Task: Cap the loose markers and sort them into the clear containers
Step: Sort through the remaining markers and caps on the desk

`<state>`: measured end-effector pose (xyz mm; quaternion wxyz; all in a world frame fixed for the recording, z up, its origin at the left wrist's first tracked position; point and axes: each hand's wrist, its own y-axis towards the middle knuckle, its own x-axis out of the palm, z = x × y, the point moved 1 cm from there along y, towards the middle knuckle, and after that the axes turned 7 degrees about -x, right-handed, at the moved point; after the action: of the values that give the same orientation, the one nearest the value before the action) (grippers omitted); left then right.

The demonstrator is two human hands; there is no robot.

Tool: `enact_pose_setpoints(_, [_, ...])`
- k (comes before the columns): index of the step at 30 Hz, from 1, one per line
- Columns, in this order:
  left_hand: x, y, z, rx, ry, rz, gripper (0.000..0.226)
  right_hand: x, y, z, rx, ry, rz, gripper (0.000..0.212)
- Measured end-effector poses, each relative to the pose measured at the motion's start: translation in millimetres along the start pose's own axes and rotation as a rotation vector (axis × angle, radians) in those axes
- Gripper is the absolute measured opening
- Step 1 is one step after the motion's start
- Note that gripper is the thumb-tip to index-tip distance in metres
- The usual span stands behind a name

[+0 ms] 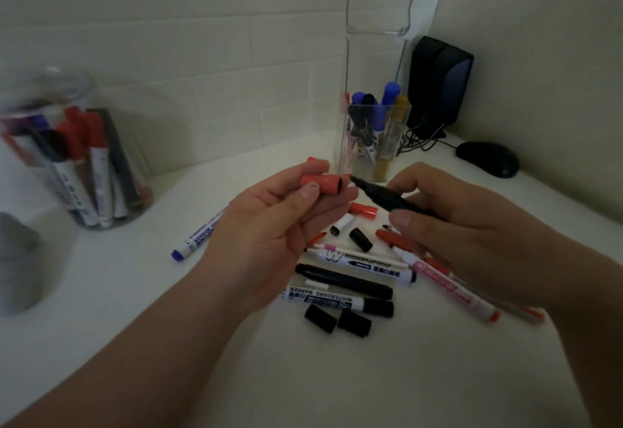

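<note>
above pile [344, 281]: left grip [279, 222] pinches red cap [322, 184]; right grip [465, 222] pinches black marker [387, 197], tip beside cap.

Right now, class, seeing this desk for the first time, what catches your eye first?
At the centre, the left hand pinches a red cap, its open end facing the tip of a black marker in the right hand. Beneath them, loose markers and black caps lie scattered on the white table. A round jar of markers stands at the left, a square clear container behind the hands.
</note>
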<state>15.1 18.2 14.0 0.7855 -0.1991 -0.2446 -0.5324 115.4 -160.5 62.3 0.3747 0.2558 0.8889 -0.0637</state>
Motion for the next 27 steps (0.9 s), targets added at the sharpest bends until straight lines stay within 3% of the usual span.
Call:
enact_pose_setpoints(7, [2,0,-4,0.015,0.07,-0.006,0.038,2,-1,-3,-0.012,-0.268,-0.025,0.007])
enact_pose_setpoints(19, [-3,-2,-7,-0.018,0.239,-0.099,0.024,-1,-2,-3,-0.186,-0.373,0.101,0.035])
enact_pose_setpoints(24, [-4,-4,-3,-0.013,0.407,-0.071,0.02,2,-5,-2,-0.285,-0.348,0.149,0.019])
enact_pose_setpoints(27, [-5,-8,3,0.062,0.673,-0.063,0.023,3,-5,0,-0.322,-0.35,0.162,0.017])
